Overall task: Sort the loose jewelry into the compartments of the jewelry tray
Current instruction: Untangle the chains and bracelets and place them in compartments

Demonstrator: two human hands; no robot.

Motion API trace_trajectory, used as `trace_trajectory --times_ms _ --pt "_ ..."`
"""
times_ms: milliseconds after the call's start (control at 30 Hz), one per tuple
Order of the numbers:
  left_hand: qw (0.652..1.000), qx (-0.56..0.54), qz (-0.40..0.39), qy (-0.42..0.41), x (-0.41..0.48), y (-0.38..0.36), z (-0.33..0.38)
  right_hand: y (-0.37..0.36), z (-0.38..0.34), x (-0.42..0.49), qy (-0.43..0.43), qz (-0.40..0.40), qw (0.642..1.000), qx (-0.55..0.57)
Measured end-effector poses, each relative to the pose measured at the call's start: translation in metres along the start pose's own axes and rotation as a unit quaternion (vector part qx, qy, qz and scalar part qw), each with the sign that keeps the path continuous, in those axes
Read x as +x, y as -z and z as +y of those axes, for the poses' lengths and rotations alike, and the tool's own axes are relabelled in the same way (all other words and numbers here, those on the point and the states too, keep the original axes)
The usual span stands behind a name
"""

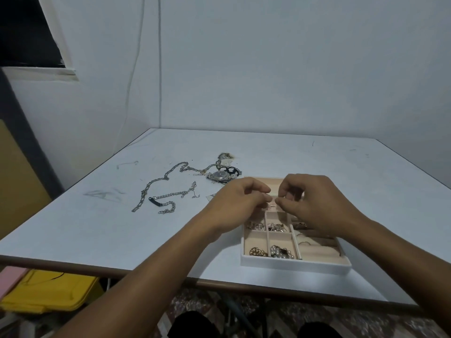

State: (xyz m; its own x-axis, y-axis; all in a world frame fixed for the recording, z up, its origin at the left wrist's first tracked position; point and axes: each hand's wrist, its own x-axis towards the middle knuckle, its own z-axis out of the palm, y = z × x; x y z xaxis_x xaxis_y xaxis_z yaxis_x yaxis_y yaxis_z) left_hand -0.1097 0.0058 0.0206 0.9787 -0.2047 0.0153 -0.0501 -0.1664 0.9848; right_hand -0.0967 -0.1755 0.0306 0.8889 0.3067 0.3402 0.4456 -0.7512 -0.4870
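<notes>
One jewelry tray (pixel 294 262) sits on the table (pixel 102 230), long axis running away from the viewer. Left hand (pixel 238 203) and right hand (pixel 314 203) pinch something tiny, possibly an earring, above it. Two chains (pixel 158 181) lie left.

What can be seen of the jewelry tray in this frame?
The jewelry tray is a shallow white rectangular box with a pale pink lining, split by thin dividers into small compartments. It lies flat near the front edge of the table. Several compartments hold jewelry, including a pearl piece and a gold openwork piece. Both hands hover over its far half, hiding it.
</notes>
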Motion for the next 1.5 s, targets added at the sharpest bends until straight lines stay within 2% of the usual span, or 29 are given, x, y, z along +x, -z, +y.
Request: trace_trajectory --times_ms 167,400,733,867,1133,1267,1500 --pt "0.998 0.018 0.059 -0.017 -0.001 0.03 -0.013 -0.016 -0.021 0.023 0.014 -0.052 0.998 0.025" --pt "0.988 0.042 0.15 -0.012 0.0 0.079 -0.027 -0.048 -0.042 0.077 0.05 -0.111 0.992 -0.019" --pt "0.946 0.192 0.259 -0.007 0.011 0.135 -0.04 -0.097 -0.075 0.137 0.094 -0.218 0.966 -0.102" --pt "0.924 0.273 0.268 -0.016 0.018 0.143 -0.039 -0.118 -0.087 0.15 0.077 -0.263 0.949 -0.154" --pt "0.92 0.295 0.255 -0.026 0.03 0.151 -0.049 -0.116 -0.097 0.156 0.109 -0.29 0.931 -0.194" --pt "0.921 0.287 0.26 -0.027 0.035 0.15 -0.05 -0.118 -0.09 0.156 0.126 -0.294 0.925 -0.204" --pt "0.941 0.195 0.274 -0.029 0.043 0.143 -0.043 -0.098 -0.086 0.16 0.126 -0.253 0.947 -0.151"
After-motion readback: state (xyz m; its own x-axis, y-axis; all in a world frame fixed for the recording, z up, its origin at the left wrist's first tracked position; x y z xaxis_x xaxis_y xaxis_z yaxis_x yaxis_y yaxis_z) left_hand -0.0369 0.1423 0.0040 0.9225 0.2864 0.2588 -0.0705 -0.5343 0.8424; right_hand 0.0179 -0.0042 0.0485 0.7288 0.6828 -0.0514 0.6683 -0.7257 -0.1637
